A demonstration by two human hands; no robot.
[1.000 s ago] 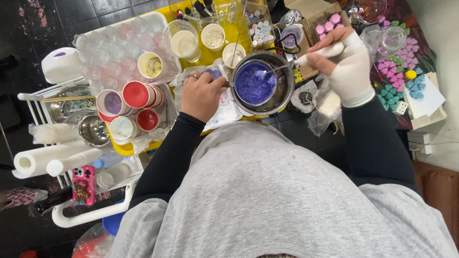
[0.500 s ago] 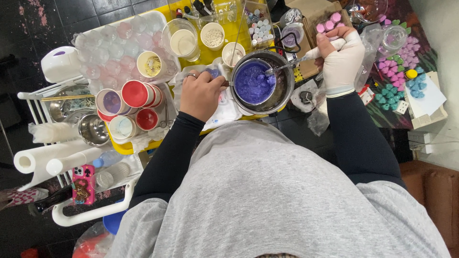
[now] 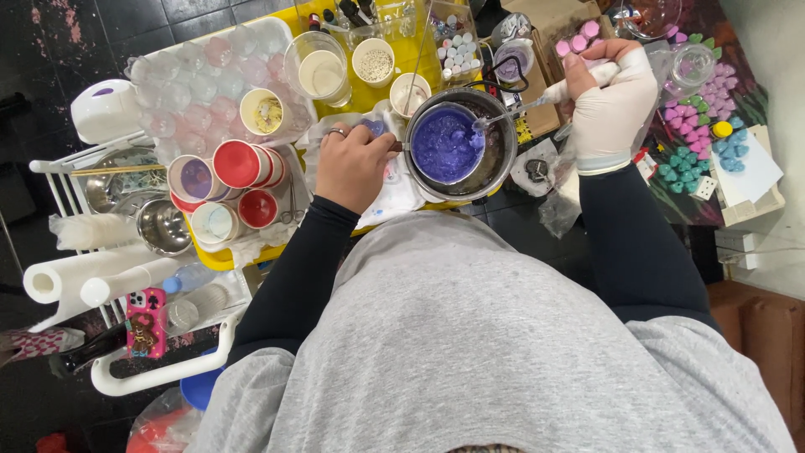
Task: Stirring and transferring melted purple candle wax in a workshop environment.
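Spoon (image 3: 537,99) tip now dips into purple mixture (image 3: 444,144).

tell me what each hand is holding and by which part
Right hand, gloved, grips a stirring tool by its white handle end. Left hand holds the pot of purple liquid at its side handle.

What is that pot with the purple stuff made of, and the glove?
The pot looks like metal: its grey rim shines and reflects light. The purple mix inside looks thick and glossy, maybe melted wax, though that's unsure. The glove on the right hand looks like thin white rubber or latex, smooth and snug.
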